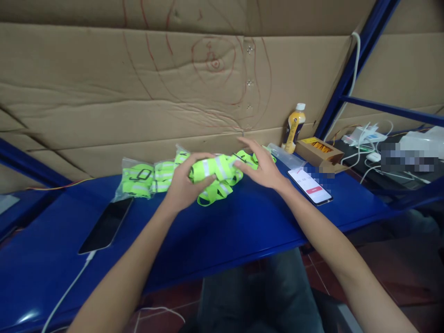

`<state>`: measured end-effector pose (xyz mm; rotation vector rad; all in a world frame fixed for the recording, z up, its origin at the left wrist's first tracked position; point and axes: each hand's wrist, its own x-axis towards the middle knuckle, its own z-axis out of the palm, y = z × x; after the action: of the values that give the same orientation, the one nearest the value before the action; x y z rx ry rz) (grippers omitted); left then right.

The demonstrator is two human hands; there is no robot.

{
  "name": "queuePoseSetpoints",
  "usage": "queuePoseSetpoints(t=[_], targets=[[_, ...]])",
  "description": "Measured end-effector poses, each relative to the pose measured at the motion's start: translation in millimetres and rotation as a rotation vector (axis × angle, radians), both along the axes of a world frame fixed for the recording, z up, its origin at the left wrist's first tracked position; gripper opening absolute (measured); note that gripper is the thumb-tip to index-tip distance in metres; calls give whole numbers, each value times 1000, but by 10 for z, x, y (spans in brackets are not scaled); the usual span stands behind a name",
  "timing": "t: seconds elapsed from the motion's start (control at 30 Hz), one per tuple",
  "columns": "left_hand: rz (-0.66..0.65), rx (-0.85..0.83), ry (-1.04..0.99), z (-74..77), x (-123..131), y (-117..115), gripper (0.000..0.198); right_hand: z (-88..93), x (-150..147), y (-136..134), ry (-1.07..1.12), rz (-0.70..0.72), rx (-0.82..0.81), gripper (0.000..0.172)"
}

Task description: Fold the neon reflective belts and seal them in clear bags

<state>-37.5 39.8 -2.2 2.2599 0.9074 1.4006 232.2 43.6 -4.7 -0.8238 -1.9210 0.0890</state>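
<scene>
My left hand (184,181) grips a folded bundle of neon-yellow reflective straps (211,169) from its left side, the thumb underneath. Silver bands cross the bundle, and a loop of strap hangs below it. At the bundle's right end is my right hand (261,167), its fingers stretched out and apart, the thumb near or touching the straps. More neon-yellow strap shows behind the right hand, partly hidden by it. To the left, against the cardboard, lie similar straps in a clear plastic bag (136,179) with a black buckle showing.
On the blue table (222,236) a dark phone (107,225) with a white cable lies left, a lit phone (310,186) right. A juice bottle (294,128) and an open cardboard box (321,152) stand at the back right. A cardboard wall (104,92) closes the back.
</scene>
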Motion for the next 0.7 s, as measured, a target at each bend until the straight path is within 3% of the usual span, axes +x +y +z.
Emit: queuePoseSetpoints(t=[0.13, 0.2, 0.3, 0.4, 0.5, 0.6, 0.7], targets=[[-115, 99, 180, -12, 69, -106, 34, 66, 4, -63, -244, 223, -185, 38], [-142, 157, 228, -34, 97, -117, 32, 70, 8, -69, -331, 236, -261, 32], [-97, 177, 210, -64, 120, -96, 37, 44, 8, -45, -322, 225, -240, 36], [2, 31, 127, -82, 93, -40, 58, -12, -5, 6, -262, 220, -114, 31], [69, -179, 211, -85, 24, 27, 61, -89, -20, 66, -231, 230, 67, 20], [-34, -380, 225, -67, -24, 52, 67, -165, -20, 107, -203, 204, 211, 30], [-210, -552, -80, -38, -5, 13, 64, -205, -22, 102, -186, 102, 269, 39]])
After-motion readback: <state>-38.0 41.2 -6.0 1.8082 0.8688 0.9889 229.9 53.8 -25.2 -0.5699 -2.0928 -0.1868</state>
